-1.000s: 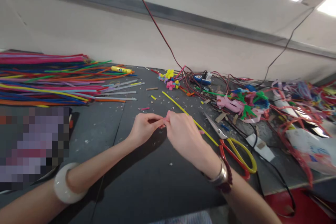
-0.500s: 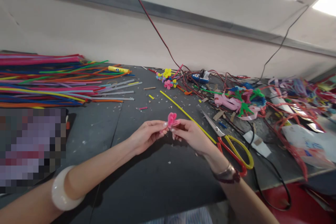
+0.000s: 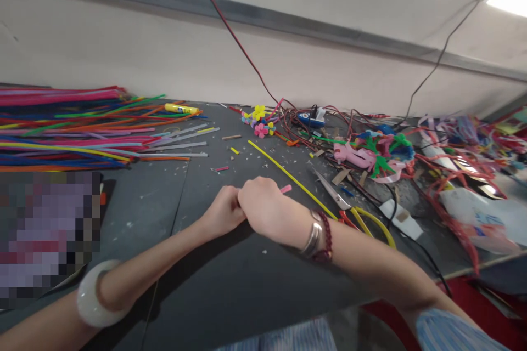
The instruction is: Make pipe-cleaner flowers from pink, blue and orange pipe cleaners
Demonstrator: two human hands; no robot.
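Currently left hand and right hand pressed together, right over left, on surface; fingers hidden, pinch unclear. Pink pipe-cleaner stub just right of right hand, yellow pipe cleaner farther. Both light, bendable; take mid-stem.

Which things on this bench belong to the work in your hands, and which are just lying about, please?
Likely in use: left hand, right hand, whatever they hold hidden; pink pipe-cleaner piece; yellow pipe cleaner.
Lying about: scissors; pipe-cleaner heap; pipe-cleaner flowers.
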